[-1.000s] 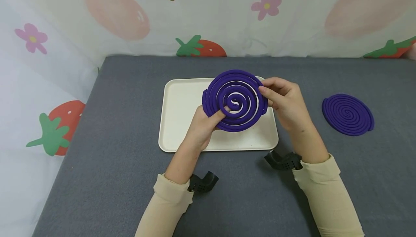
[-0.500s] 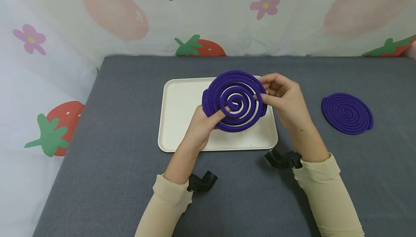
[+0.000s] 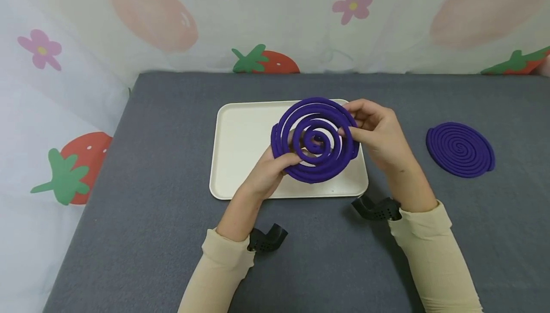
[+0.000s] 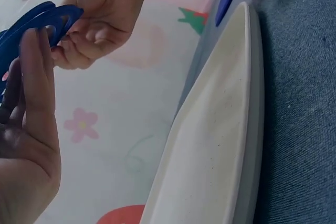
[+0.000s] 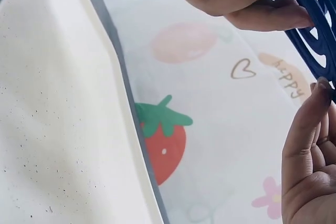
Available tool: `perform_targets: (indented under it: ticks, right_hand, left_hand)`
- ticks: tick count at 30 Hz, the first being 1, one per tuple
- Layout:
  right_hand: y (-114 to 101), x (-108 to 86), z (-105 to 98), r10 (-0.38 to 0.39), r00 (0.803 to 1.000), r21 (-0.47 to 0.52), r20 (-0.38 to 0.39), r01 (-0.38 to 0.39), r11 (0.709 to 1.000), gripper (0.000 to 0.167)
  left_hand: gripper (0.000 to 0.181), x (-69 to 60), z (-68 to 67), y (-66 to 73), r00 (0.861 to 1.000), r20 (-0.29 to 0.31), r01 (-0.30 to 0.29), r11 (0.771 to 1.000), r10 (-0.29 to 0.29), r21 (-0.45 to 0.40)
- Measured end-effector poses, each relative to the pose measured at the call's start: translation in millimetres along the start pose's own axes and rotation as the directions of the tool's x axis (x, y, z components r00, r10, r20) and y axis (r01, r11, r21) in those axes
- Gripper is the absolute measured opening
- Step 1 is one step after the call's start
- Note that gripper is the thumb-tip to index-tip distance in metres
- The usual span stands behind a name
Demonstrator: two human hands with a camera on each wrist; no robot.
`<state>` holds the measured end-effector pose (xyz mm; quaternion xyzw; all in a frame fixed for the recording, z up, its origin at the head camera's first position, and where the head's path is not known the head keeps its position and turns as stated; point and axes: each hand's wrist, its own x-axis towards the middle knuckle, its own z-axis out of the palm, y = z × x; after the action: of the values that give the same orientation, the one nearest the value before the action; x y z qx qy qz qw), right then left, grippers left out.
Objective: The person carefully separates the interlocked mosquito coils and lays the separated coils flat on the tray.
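A purple spiral coaster (image 3: 315, 149) is held up above the cream tray (image 3: 240, 151), gaps showing between its coils. My left hand (image 3: 263, 174) grips its lower left side, thumb across the front, other fingers behind and partly seen through the gaps. The right hand (image 3: 382, 134) pinches the right rim, thumb on the front coils and fingers at the upper right edge. In the left wrist view the coaster (image 4: 39, 22) appears edge-on between both hands. The right wrist view shows the coaster (image 5: 310, 22) with fingers of both hands on it.
A second purple spiral coaster (image 3: 460, 150), tightly coiled, lies flat on the grey cloth-covered table (image 3: 150, 170), right of the tray. Behind the table hangs a white curtain (image 3: 309, 31) printed with fruit and flowers. Black wrist mounts (image 3: 266, 239) sit at both cuffs.
My right thumb has moved from the coaster's outer edge inward over its coils. The coaster has shifted slightly down and right, and its upper left coils have spread wider apart.
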<state>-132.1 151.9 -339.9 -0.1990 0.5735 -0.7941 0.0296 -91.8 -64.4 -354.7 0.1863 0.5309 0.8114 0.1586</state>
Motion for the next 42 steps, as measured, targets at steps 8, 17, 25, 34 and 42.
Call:
perform_targets:
  ticks: [8, 17, 25, 34, 42]
  right_hand:
    - [-3, 2.4, -4, -0.048, 0.998, -0.002, -0.033, 0.048, 0.999, 0.023]
    - [-3, 2.0, -10, -0.051, 0.998, 0.045, -0.03, 0.053, 0.998, 0.014]
    - [-2, 2.4, -18, -0.193, 0.977, 0.058, 0.095, 0.188, 0.98, 0.016]
    - [1, 3.3, -14, -0.25, 0.968, 0.103, 0.03, 0.246, 0.964, 0.023]
    - [4, 3.2, -9, -0.278, 0.959, 0.147, -0.057, 0.284, 0.948, 0.024]
  left_hand:
    - [0.052, -1.3, -7.0, 3.1, 0.978, 0.206, 0.009, 0.995, 0.011, -0.095]
    - [0.054, -0.9, -5.9, 3.6, 0.971, 0.237, 0.04, 0.993, -0.013, -0.108]
    - [0.054, -0.4, -5.1, 2.5, 0.963, 0.27, 0.063, 0.991, -0.029, -0.119]
    - [0.054, -0.3, -7.0, -0.8, 0.962, 0.272, 0.079, 0.978, -0.024, -0.194]
    - [0.054, 0.6, -6.4, -0.8, 0.972, 0.233, 0.081, 0.978, -0.034, -0.194]
